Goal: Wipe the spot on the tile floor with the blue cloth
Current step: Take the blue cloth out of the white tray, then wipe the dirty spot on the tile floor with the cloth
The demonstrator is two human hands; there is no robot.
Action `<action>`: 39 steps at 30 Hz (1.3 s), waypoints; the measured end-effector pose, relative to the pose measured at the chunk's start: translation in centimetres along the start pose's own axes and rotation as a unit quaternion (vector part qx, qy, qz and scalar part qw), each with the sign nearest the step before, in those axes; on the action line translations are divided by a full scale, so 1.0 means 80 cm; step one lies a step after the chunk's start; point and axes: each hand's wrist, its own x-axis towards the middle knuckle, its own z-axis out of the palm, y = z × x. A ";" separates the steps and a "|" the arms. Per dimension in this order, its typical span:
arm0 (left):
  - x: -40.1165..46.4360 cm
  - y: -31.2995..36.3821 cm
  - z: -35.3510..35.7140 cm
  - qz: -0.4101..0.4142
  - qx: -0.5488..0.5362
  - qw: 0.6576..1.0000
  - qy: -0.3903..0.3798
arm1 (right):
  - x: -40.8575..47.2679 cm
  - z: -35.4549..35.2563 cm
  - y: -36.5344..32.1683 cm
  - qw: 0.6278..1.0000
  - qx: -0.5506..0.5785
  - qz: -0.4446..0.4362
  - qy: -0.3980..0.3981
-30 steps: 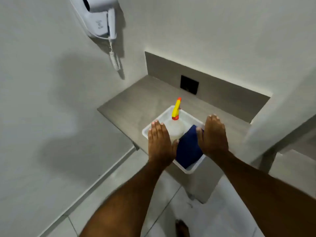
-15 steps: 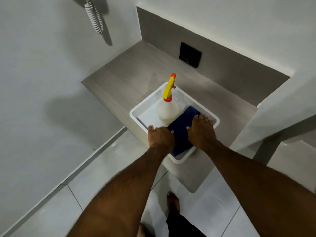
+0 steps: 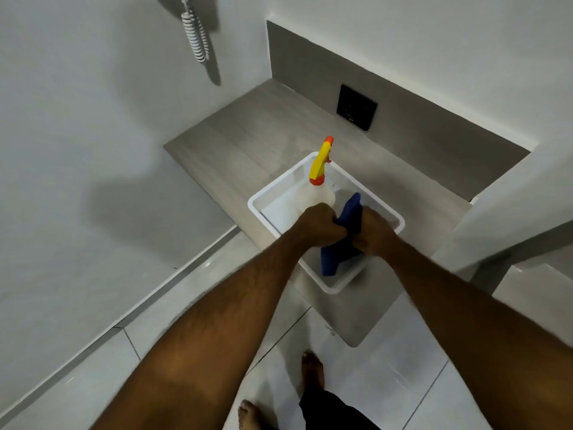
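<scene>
The blue cloth [image 3: 348,225] is bunched up inside a white plastic bin [image 3: 269,193] on a grey wood-look counter. My left hand [image 3: 319,226] and my right hand [image 3: 373,232] are both closed on the cloth, one on each side, with its ends sticking out above and below the fists. A clear spray bottle with a yellow and orange trigger [image 3: 321,164] stands in the bin just behind my left hand. The white tile floor [image 3: 387,361] lies below; I cannot make out a spot on it.
The grey counter [image 3: 248,135] juts from a wall corner with a black socket plate [image 3: 356,107] on its backsplash. A coiled white cord [image 3: 196,35] hangs on the left wall. My bare feet [image 3: 311,367] stand on the tiles below the counter edge.
Both hands went from resting flat on the bin's near side to closing on the blue cloth, which is now bunched and partly raised. The view tilted further down.
</scene>
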 end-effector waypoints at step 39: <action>-0.217 -0.584 0.095 -0.196 -0.080 0.956 0.203 | -0.090 0.480 -0.126 0.914 0.054 0.040 -0.400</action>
